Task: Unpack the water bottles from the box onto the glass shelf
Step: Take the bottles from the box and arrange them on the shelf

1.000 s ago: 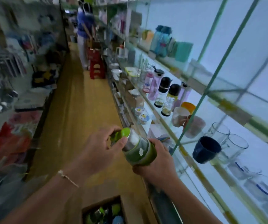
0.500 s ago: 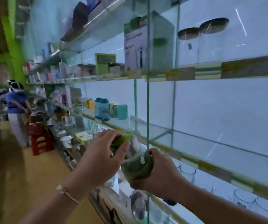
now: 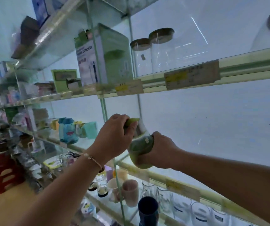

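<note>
Holding 1 green water bottle tilted in the air, just above the front rail of the glass shelf, the person has not yet set it down. Placement of this bottle is judged the step in hand. The box is out of view, so the number of bottles left cannot be told, and no matching bottle shows on the shelf. The left hand is curled round the green cap. The right hand is wrapped round the lower body.
</note>
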